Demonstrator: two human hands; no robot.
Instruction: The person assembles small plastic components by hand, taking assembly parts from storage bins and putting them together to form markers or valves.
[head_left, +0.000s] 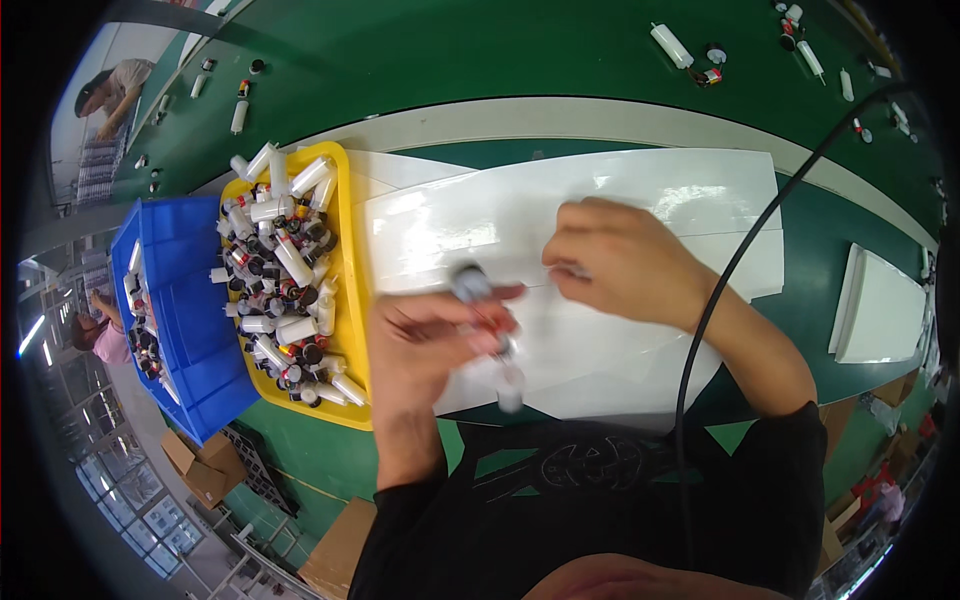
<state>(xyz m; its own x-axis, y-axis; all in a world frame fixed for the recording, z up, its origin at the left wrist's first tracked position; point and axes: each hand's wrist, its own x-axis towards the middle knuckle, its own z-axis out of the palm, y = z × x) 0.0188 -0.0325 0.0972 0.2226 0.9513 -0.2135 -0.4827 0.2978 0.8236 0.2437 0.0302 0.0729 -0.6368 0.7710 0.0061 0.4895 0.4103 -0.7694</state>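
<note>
My left hand point(415, 335) is closed, thumb and fingers pinching a small part assembly point(472, 285). This piece is smeared by motion: a dark and grey cap shows at its upper end, red in the middle and a whitish cylinder below. To its right, my right hand point(625, 260) is held over the white sheets with its fingers curled and pressed together. Something small and pale shows at those fingertips, too unclear to name. Glossy white sheets point(700, 190) cover the table under both hands.
A yellow tray point(350, 250) heaped with white cylinders and black caps stands at the left, beside a blue bin point(205, 310). A black cable point(745, 235) crosses at the right. Similar parts lie on the far green surface point(500, 60). White sheets point(880, 305) are stacked at right.
</note>
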